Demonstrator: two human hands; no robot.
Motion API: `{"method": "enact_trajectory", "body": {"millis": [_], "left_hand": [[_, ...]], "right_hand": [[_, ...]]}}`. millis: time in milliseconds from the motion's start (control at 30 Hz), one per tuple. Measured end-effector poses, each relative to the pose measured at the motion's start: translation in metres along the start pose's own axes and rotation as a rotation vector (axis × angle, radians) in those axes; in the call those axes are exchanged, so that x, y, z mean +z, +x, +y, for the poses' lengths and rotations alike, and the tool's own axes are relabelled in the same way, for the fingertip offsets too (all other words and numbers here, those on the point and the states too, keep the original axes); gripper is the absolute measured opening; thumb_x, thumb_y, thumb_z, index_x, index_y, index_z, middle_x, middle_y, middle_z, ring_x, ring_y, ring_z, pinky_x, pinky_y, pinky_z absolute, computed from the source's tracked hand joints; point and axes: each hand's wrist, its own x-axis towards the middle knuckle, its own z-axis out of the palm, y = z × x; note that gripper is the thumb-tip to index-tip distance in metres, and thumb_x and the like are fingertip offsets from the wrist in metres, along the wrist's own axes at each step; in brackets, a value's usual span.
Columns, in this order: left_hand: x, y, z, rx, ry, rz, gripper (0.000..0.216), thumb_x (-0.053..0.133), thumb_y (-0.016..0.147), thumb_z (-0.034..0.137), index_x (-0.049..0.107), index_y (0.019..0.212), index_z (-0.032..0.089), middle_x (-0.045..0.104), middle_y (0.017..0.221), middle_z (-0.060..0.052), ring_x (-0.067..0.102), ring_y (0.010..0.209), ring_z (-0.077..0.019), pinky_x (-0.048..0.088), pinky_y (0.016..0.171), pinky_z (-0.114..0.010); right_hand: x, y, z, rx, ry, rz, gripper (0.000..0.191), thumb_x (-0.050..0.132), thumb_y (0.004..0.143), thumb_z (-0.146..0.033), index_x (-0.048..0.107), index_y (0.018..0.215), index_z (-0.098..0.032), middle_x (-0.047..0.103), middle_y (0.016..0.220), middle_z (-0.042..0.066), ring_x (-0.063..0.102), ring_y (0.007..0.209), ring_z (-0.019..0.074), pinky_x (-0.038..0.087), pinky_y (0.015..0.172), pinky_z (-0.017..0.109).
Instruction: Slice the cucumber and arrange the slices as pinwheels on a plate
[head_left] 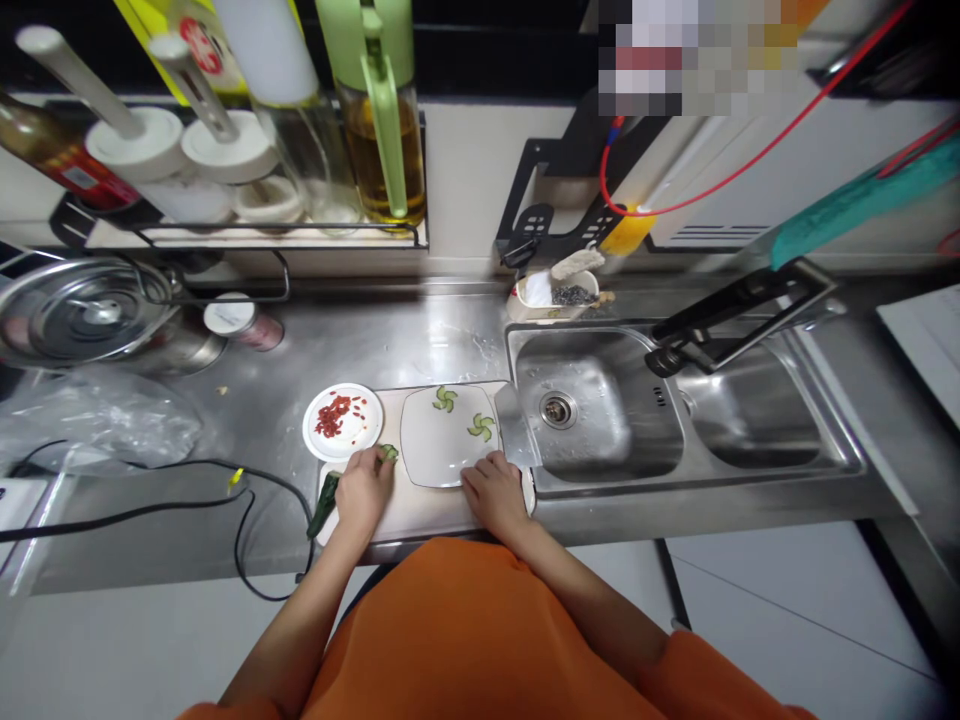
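Note:
On a pale cutting board [442, 508] lies a white square plate [420, 440]. Two green pinwheels of cucumber slices, one at the back [445, 399] and one at the right [480, 427], are on it. Left of the plate, my left hand [365, 492] pinches a small bunch of cucumber slices [388, 453]. A dark green cucumber piece [324, 505] lies beside that hand. My right hand [495, 492] rests at the plate's front right corner, fingers loosely apart. A cleaver [519, 425] lies right of the plate, its handle mostly hidden by my right hand.
A round white plate [306, 428] with small red pieces [335, 415] stands behind my left hand. A double steel sink [600, 475] with a black faucet [712, 305] is at the right. At the left are black cables [277, 480], a plastic bag [105, 415] and a lidded pot [97, 310].

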Motion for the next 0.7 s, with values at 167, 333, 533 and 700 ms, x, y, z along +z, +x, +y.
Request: {"method": "enact_trajectory", "body": {"millis": [167,333,533,700], "left_hand": [[-0.009,0.004,-0.006,0.036,-0.211,-0.039,0.015,0.053,0.079,0.031,0.064,0.08,0.021,0.064,0.069,0.001,0.056,0.061,-0.0132,0.039,0.063,-0.024],[-0.022,0.005,0.005,0.165,-0.407,-0.141,0.017,0.055,0.077,0.032,0.066,0.081,0.02,0.062,0.064,0.002,0.052,0.057,-0.0101,0.039,0.059,-0.02],[-0.018,0.004,0.036,0.264,-0.603,-0.32,0.019,0.058,0.075,0.035,0.067,0.078,0.018,0.061,0.062,0.002,0.05,0.057,-0.0091,0.037,0.055,-0.019],[-0.008,0.005,0.048,0.07,-0.81,-0.447,0.029,0.065,0.068,0.043,0.066,0.077,0.016,0.062,0.063,0.0,0.052,0.059,-0.0099,0.039,0.056,-0.02]], "right_hand": [[0.005,0.006,-0.001,-0.032,0.119,0.056,0.017,0.051,0.088,-0.026,0.066,0.082,-0.021,0.061,0.08,0.004,0.043,0.089,0.0183,0.027,0.07,0.029],[0.004,0.025,-0.01,-0.121,0.334,0.175,0.016,0.054,0.085,-0.021,0.068,0.093,-0.02,0.061,0.084,0.005,0.045,0.086,0.0186,0.034,0.08,0.031],[-0.006,0.041,-0.021,-0.146,0.434,0.181,0.011,0.057,0.084,-0.022,0.067,0.088,-0.021,0.063,0.085,0.004,0.047,0.087,0.0193,0.035,0.08,0.033],[-0.012,0.034,-0.015,-0.057,0.435,0.149,0.011,0.056,0.084,-0.022,0.065,0.078,-0.021,0.062,0.078,0.003,0.048,0.086,0.0187,0.035,0.075,0.03]]}}
